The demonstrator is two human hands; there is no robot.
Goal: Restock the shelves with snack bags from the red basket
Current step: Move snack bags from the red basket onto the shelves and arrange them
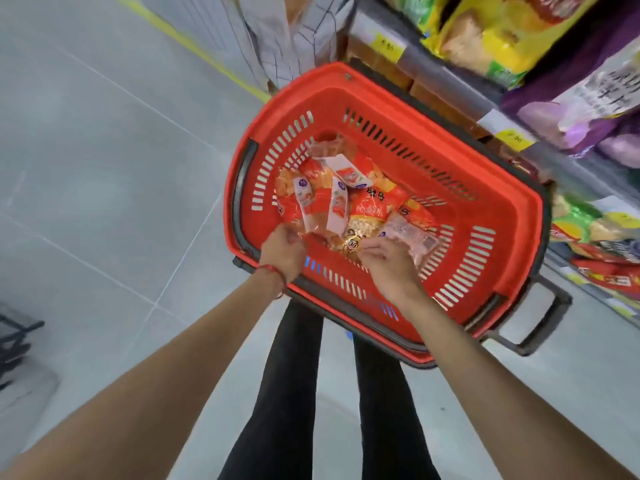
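Red basket [512, 220] top open; shelves [440, 74] close right.

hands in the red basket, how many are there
2. The left hand grips the snack bags at the red basket near-left side; the right hand is on bags beside it, grip unclear. No other hands show.

A single wide-angle camera sits on the person's head and looks steeply down and a little forward, near enough that both forearms run in from the bottom edge. The left hand [282, 249] and right hand [389, 263] meet at the snack bags [367, 206] in the red basket [381, 95] at frame centre. Shelves [426, 64] slant from 1 to 4 o'clock, the floor [104, 168] spreads from 7 to 11 o'clock, and the person's legs [287, 393] stand at 6 o'clock.
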